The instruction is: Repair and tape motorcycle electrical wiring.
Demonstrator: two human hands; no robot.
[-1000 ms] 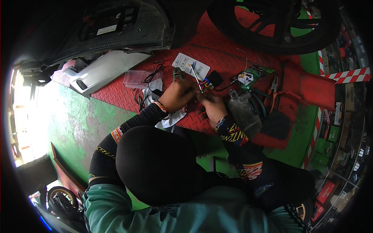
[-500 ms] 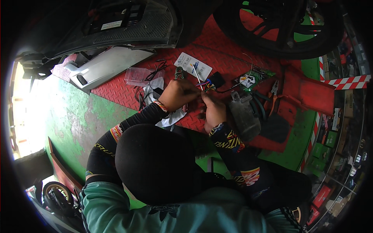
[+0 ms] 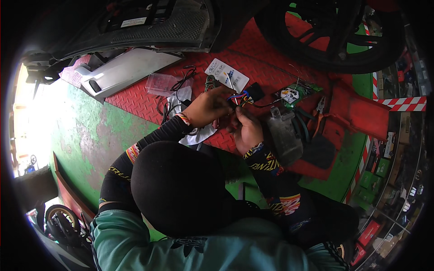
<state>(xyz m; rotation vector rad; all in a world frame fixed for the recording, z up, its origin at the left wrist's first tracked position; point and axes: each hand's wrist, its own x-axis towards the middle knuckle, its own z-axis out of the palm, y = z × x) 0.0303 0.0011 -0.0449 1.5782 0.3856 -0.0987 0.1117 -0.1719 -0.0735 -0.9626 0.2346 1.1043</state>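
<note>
My left hand (image 3: pixel 207 109) and my right hand (image 3: pixel 249 131) meet over the red plate, fingers bent close around a bundle of thin coloured wires (image 3: pixel 244 98). The wires run into a black block-shaped connector (image 3: pixel 256 91) just beyond my fingertips. My right thumb and fingers pinch the bundle from below; the left fingers grip at its left side. Between the hands stands a thin whitish rod (image 3: pixel 231 83), its lower end by the fingertips. A dark green wire coil (image 3: pixel 210 82) lies behind my left hand. The exact pinch points are partly hidden by the fingers.
Beyond the hands lies a white printed card (image 3: pixel 226 74). Left are a clear plastic tray (image 3: pixel 162 85), black cables (image 3: pixel 183 80) and a pale fairing panel (image 3: pixel 129 70). Right are a small packet (image 3: pixel 290 95), a grey box-like part (image 3: pixel 285 135), orange-handled pliers (image 3: pixel 319 118) and a wheel (image 3: pixel 332 38).
My left fingers have lifted and shifted a little, so more of the coloured wires shows. My right hand stays almost in place. The whole view has moved slightly.
</note>
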